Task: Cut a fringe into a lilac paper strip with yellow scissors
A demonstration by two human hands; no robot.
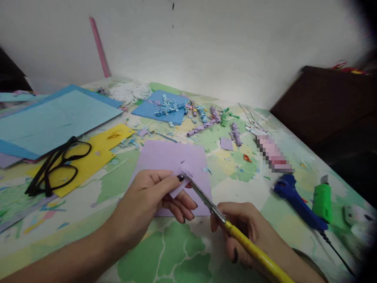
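So, over on the left of the desk there's a light blue sheet, then black glasses partly over some yellow paper. Next up, left hand pinching a small purple piece above a bigger purple sheet, well in from the desk's back edge. Right hand, apart from the left, is wrapped around yellow-handled scissors, tips at the small piece. Blue glue gun and green cutter sit near the right edge.

Laid on the table (patterned green and white) around the lilac sheet: yellow paper left of it, blue paper behind, blue glue gun and green cutter right.
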